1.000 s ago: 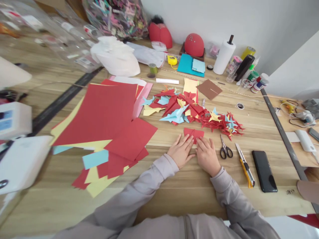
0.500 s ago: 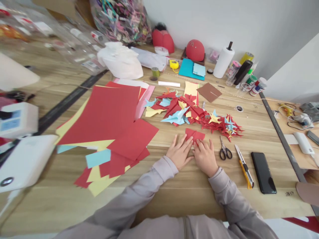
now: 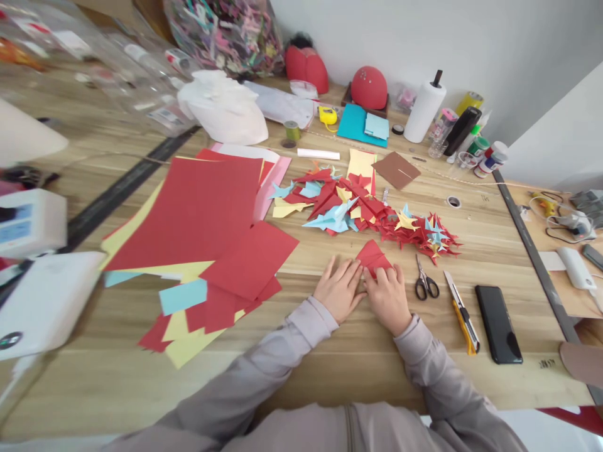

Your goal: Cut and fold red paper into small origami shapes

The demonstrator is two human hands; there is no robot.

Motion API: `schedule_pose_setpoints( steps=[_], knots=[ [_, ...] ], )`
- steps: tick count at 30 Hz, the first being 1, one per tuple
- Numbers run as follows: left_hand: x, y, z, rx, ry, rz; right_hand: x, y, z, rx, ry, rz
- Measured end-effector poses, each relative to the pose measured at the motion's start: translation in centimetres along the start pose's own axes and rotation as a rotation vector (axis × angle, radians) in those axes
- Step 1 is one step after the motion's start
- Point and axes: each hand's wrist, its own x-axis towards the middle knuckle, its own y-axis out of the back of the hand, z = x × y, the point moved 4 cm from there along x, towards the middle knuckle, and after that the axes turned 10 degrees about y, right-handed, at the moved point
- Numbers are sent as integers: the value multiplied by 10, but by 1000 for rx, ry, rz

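A small red sheet of folded paper (image 3: 374, 256) lies on the table in front of my hands, with crease lines across it and one corner pointing away from me. My right hand (image 3: 389, 300) grips its near edge, fingers bent over it. At its lower left edge rests my left hand (image 3: 336, 292), fingers stretched out flat and fingertips touching the paper. The sheet's near corner is hidden under my fingers. Just beyond lies a heap of folded red, blue and yellow paper pieces (image 3: 332, 216). Black-handled scissors (image 3: 426, 285) lie right of my right hand.
Large red sheets (image 3: 188, 207) and smaller coloured pieces spread at the left. A utility knife (image 3: 462, 317) and a black phone (image 3: 499, 323) lie at the right. Farther back are a brown square (image 3: 396, 170), a yellow tape measure (image 3: 327, 115) and a white roll (image 3: 424, 113).
The red paper has turned from lying crosswise to standing corner-up, and moved slightly right. My left fingers have slid off its face to its edge; my right hand stays on it.
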Motion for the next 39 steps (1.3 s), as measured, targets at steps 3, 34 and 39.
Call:
schedule_pose_setpoints(
  steps=[3,34,39],
  knots=[
    [-1,-1,0,-8,5,-6,0,-1,0,-1,-1,-4],
    [4,3,-8,-13,-7,-16,-9,0,-2,8,35,18],
    [4,1,-5,1,0,-18,-3,4,-2,4,12,0]
  ],
)
